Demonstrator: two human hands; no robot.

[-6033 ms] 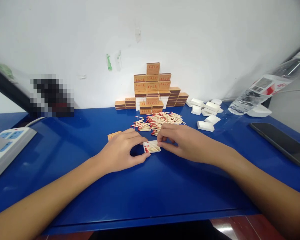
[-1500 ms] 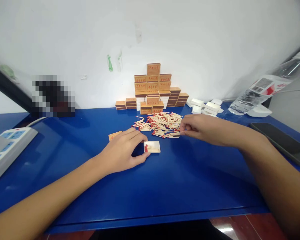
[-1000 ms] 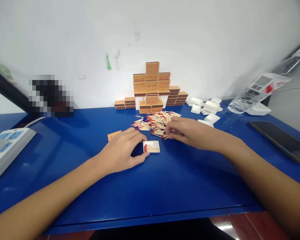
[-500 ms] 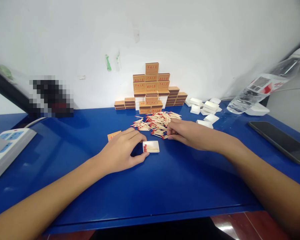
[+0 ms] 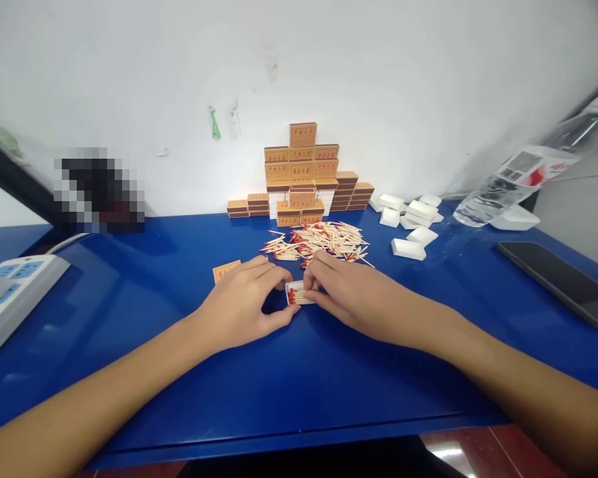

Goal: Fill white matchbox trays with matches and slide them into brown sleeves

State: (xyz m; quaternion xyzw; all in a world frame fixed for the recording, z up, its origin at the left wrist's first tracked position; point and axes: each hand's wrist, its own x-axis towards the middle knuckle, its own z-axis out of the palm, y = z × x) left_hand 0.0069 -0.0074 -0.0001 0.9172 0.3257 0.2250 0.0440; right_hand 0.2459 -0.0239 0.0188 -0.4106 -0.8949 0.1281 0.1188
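A small white matchbox tray [image 5: 295, 294] with a few red-tipped matches in it lies on the blue table [image 5: 299, 385]. My left hand [image 5: 242, 302] curls around the tray's left end, thumb and fingers touching it. My right hand [image 5: 346, 292] covers the tray's right part with fingers pinched together over it; what they hold is hidden. A loose heap of matches [image 5: 319, 240] lies just behind the hands. An orange matchbox sleeve [image 5: 225, 271] lies flat left of my left hand.
Stacked orange matchboxes [image 5: 301, 179] stand against the wall. Several white empty trays [image 5: 411, 216] lie to the right. A lying plastic bottle [image 5: 521, 176], a dark phone [image 5: 563, 284] at right, a power strip [image 5: 10, 292] at left.
My right hand came back from the match heap to the tray, fingers pinched. My left hand stayed at the tray's left end.
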